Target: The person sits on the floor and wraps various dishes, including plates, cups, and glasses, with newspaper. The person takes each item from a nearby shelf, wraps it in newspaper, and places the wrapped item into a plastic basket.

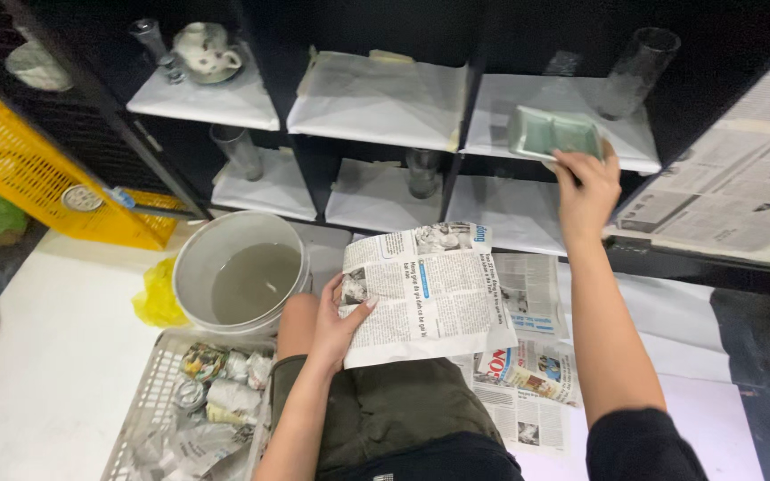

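My left hand [336, 316] pinches the left edge of a folded newspaper sheet [430, 289] that rests over my knee. My right hand [588, 183] reaches up to the black shelf unit and grips the near edge of a pale green rectangular dish [550, 132], which sits on white paper lining the upper right shelf. More newspaper pages [528, 374] lie spread on the floor under my right arm.
A grey bucket [191, 267] of murky water stands left of my knee, with a white basket [149, 401] of paper-wrapped items in front. Glass tumblers [636, 67], a teapot [207, 49] and other glasses stand on shelves. A yellow crate [20, 169] sits far left.
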